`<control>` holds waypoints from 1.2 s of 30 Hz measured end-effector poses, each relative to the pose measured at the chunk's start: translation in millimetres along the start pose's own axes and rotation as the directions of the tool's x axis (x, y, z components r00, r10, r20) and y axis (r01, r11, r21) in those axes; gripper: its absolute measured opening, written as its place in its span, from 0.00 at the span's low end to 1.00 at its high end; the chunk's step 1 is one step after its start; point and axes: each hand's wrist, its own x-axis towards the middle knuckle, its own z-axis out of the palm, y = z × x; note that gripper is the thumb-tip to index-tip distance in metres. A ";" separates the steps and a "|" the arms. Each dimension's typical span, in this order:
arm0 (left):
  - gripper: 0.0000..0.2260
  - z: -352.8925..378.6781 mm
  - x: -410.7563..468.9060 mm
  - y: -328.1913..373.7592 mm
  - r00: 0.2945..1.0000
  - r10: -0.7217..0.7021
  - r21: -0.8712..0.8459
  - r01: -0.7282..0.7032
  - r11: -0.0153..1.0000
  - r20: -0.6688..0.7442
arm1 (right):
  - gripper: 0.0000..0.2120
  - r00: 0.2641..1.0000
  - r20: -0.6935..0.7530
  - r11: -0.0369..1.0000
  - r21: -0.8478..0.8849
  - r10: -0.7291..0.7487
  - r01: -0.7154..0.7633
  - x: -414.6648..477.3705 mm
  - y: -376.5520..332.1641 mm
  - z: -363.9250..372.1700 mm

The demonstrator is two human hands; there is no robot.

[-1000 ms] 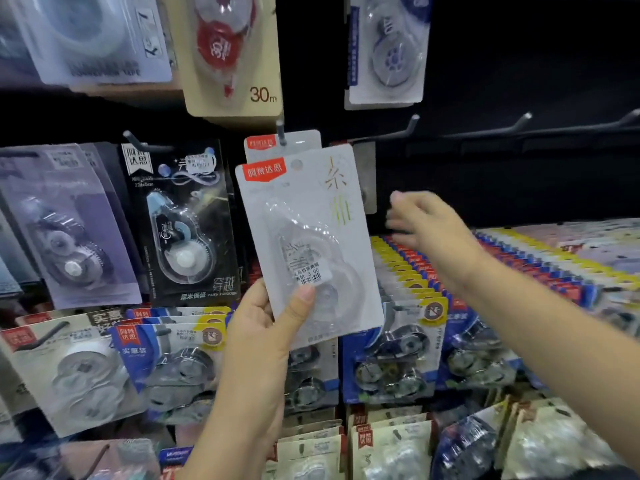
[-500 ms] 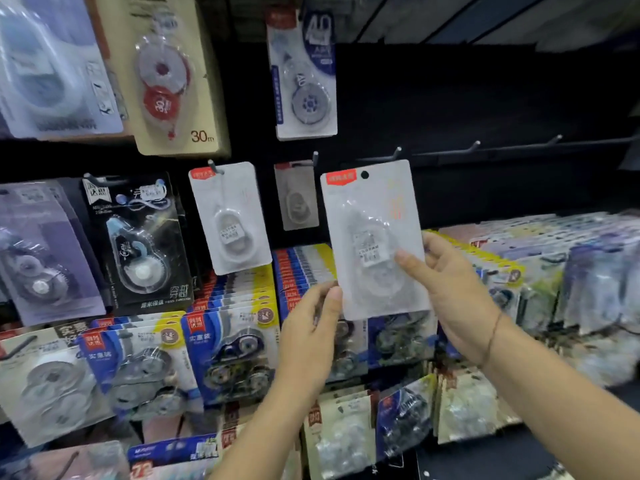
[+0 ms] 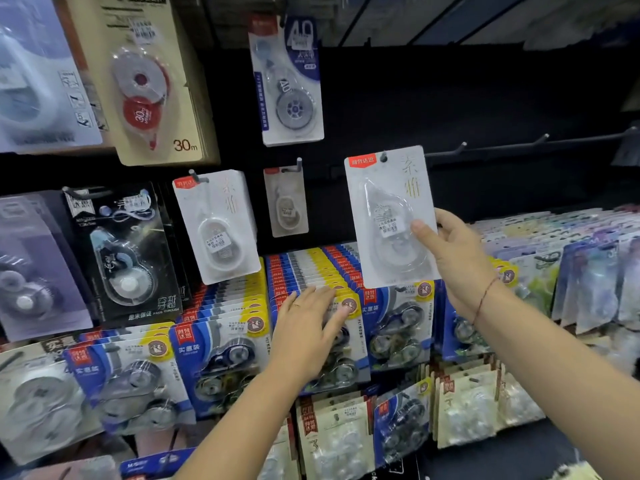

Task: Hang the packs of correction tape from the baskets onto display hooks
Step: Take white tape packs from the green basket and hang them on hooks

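Observation:
My right hand (image 3: pixel 453 258) grips a white pack of correction tape (image 3: pixel 384 206) by its lower right edge, thumb on the front. The pack's hole sits at the tip of a black display hook (image 3: pixel 383 156). Further left, a matching white pack (image 3: pixel 216 225) hangs on its own hook, and a smaller one (image 3: pixel 286 202) hangs between them. My left hand (image 3: pixel 306 336) is below the held pack, fingers spread and relaxed over the blue hanging packs (image 3: pixel 221 355), holding nothing.
Bare black hooks (image 3: pixel 462 147) run along the rail to the right against a dark back panel. A black pack (image 3: pixel 124 251) and a beige 30 m pack (image 3: pixel 145 81) hang at left. Rows of packs (image 3: pixel 571 258) fill the lower right.
My left hand let go of the white pack and dropped down over the blue packs. My right hand took the pack and raised it rightward, bringing its hole onto a hook tip.

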 end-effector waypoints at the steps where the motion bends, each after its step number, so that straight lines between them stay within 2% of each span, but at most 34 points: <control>1: 0.35 0.1 0.0 -0.2 1.000 0.002 0.004 -0.002 1.000 -0.003 | 0.11 1.000 -0.006 1.000 0.000 -0.004 0.004 0.0 3.5 0.1; 4: 0.35 1.2 1.1 -1.5 1.000 0.007 0.013 -0.006 1.000 -0.012 | 0.11 1.000 0.001 1.000 -0.001 0.001 -0.001 8.4 13.9 4.2; 9: 0.33 7.4 4.0 -5.9 0.998 0.018 0.019 -0.017 1.000 -0.059 | 0.16 0.992 0.049 0.991 -0.075 0.119 -0.115 44.8 37.6 20.1; 13: 0.37 13.4 3.2 -8.7 0.991 0.041 -0.009 -0.043 0.999 -0.125 | 0.17 0.981 0.021 0.974 -0.129 0.191 -0.187 73.2 54.3 39.8; 17: 0.34 20.0 3.6 -13.4 0.983 0.061 -0.015 -0.065 0.998 -0.175 | 0.18 0.973 -0.006 0.959 -0.172 0.229 -0.227 103.7 73.4 62.9; 20: 0.30 27.0 4.0 -18.3 0.961 0.094 -0.007 -0.099 0.995 -0.260 | 0.21 0.968 -0.013 0.955 -0.160 0.251 -0.249 125.9 91.0 78.1; 25: 0.29 38.8 6.8 -23.2 0.910 0.138 0.003 -0.148 0.989 -0.392 | 0.22 0.957 -0.023 0.949 -0.125 0.289 -0.290 160.7 110.5 98.3; 30: 0.26 49.2 9.8 -25.4 0.875 0.150 0.020 -0.158 0.987 -0.461 | 0.25 0.942 -0.005 0.932 -0.149 0.335 -0.332 195.5 124.5 106.6; 34: 0.27 51.5 11.0 -24.0 0.870 0.145 0.044 -0.141 0.989 -0.471 | 0.28 0.894 0.052 0.882 -0.199 0.444 -0.427 207.9 124.0 107.9; 36: 0.27 50.2 10.7 -22.7 0.874 0.141 0.041 -0.138 0.990 -0.464 | 0.25 0.867 0.098 0.854 -0.260 0.488 -0.452 206.5 119.8 106.5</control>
